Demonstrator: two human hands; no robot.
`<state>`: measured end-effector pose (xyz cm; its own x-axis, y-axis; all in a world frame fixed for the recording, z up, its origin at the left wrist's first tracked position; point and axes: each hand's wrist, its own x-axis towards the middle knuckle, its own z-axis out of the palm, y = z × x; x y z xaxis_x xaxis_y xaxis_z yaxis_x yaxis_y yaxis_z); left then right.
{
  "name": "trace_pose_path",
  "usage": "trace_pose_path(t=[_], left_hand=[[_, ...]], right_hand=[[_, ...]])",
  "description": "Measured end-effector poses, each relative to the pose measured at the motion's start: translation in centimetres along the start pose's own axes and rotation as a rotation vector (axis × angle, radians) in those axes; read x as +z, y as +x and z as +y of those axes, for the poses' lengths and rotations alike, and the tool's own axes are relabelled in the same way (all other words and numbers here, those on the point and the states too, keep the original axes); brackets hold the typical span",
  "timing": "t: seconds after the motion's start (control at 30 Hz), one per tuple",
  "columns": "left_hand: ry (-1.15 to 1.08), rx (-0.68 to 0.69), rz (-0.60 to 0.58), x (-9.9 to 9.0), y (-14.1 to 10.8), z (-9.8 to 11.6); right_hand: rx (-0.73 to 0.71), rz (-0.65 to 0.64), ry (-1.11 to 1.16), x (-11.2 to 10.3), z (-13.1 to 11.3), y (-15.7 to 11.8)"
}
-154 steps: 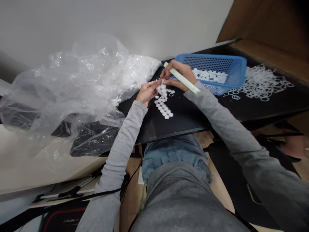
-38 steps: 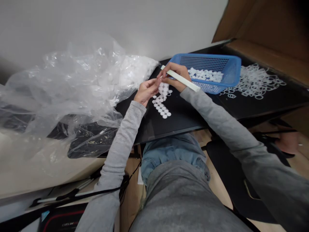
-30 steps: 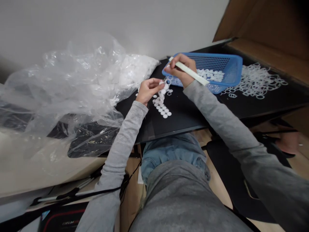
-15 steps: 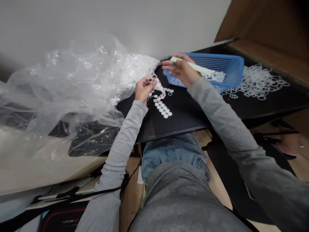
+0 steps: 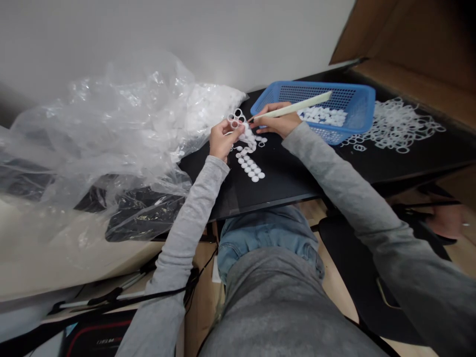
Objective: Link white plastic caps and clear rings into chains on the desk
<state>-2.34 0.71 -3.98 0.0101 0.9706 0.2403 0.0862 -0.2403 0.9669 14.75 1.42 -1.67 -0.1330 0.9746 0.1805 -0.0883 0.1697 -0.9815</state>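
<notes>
My left hand (image 5: 223, 140) is closed on a small cluster of joined white rings (image 5: 237, 115), held up between thumb and fingers. In my right hand (image 5: 280, 120) is a long, flat, pale-green tool (image 5: 303, 105), gripped like a pen. Its thin dark tip points left and lies close to the rings; whether it touches them I cannot tell. Below my hands, several white discs (image 5: 252, 168) lie in neat rows on the black table (image 5: 286, 166). More loose white pieces (image 5: 250, 144) are heaped just above those rows, partly behind my left hand.
A blue basket (image 5: 359, 111) holding small white pieces (image 5: 325, 116) stands behind my right hand. To its right lies a pile of empty white rings (image 5: 399, 124). A large clear plastic bag (image 5: 122, 124) covers the left side. A cardboard box (image 5: 412, 84) stands at the far right.
My right hand has turned and come down, bringing the tool's tip from the upper left to beside the rings. The left hand has lifted the rings slightly into clearer view.
</notes>
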Motion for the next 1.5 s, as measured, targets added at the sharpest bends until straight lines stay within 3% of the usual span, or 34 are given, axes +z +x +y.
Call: trace_pose_path(t=[1.17, 1.37, 1.5], left_hand=[[0.047, 0.086, -0.035, -0.06, 0.37, -0.55], [0.074, 0.127, -0.057, -0.14, 0.34, -0.69], [0.09, 0.167, -0.098, -0.02, 0.39, -0.71]], right_hand=[[0.067, -0.008, 0.061, 0.43, -0.55, -0.69], [0.038, -0.002, 0.048, 0.34, -0.1, -0.33], [-0.085, 0.024, -0.128, 0.09, 0.22, 0.0]])
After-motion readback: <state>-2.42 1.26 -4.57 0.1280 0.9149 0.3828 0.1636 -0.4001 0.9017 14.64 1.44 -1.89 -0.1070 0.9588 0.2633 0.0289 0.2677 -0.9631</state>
